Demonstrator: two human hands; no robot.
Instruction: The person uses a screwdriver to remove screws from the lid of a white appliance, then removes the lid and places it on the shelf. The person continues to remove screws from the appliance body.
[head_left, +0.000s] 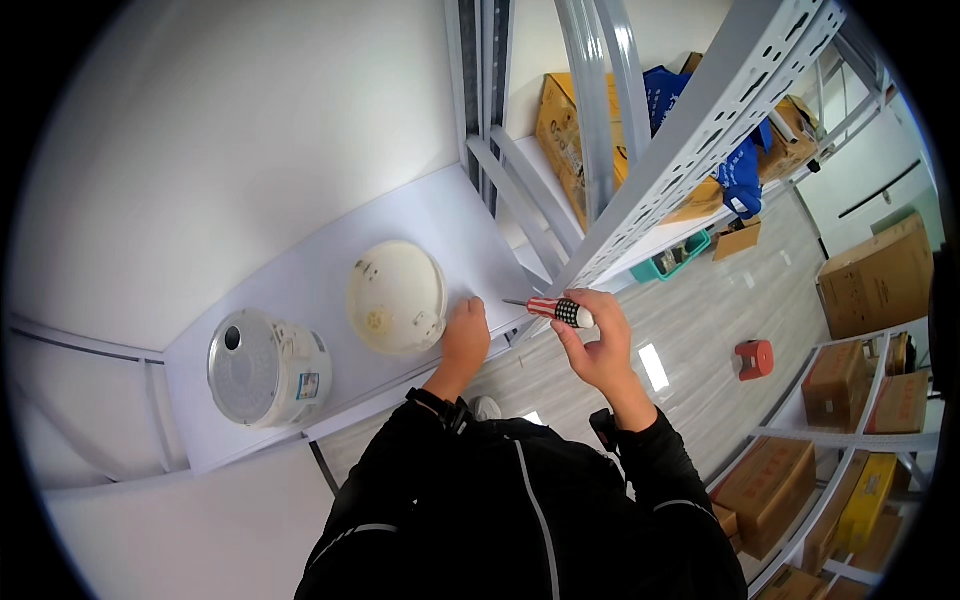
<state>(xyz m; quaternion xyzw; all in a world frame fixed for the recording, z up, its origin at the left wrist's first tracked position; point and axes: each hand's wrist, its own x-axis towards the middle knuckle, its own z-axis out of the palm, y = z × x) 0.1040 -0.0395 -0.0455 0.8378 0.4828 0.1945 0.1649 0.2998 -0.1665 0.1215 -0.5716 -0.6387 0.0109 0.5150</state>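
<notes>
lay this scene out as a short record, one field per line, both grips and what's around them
right grip: closed around a screwdriver, its shaft pointing left
screwdriver handle: red-and-white stripes, then black with white marks
left grip: fingers curled, beside the rim of a round white tub or lid; contact unclear
surface: pale shelf under the white pieces
far left: white bucket, dark round spot on top
floor, right: red stool
lower right: shelved cardboard boxes

Bright light, glare on floor (pixel 690 320), dark corners
</notes>
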